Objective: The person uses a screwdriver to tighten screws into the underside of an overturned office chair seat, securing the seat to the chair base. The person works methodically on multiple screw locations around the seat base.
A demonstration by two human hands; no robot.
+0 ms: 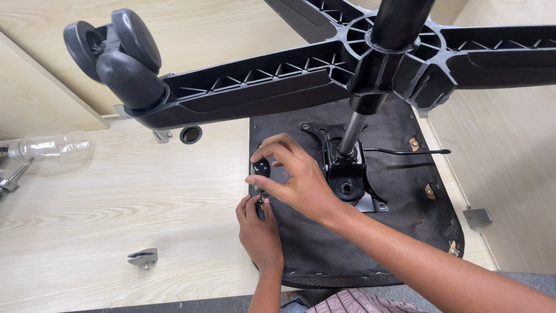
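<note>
An office chair lies upside down on a pale wooden desk. Its black fabric seat underside (359, 243) faces up, with the metal tilt mechanism (346, 168) and gas cylinder (354, 130) rising to the black star base (272, 87). My right hand (292, 177) pinches a small black knob (261, 168) at the seat's left edge. Just below it, my left hand (259, 229) grips a small metal part (263, 200) under the knob. A thin black lever (405, 152) sticks out to the right of the mechanism.
Twin black caster wheels (119, 55) hang at the base arm's end, top left. A clear plastic bottle (52, 149) lies at the left edge. A small metal bracket (143, 257) rests on the desk; another grey bracket (478, 218) sits at the right.
</note>
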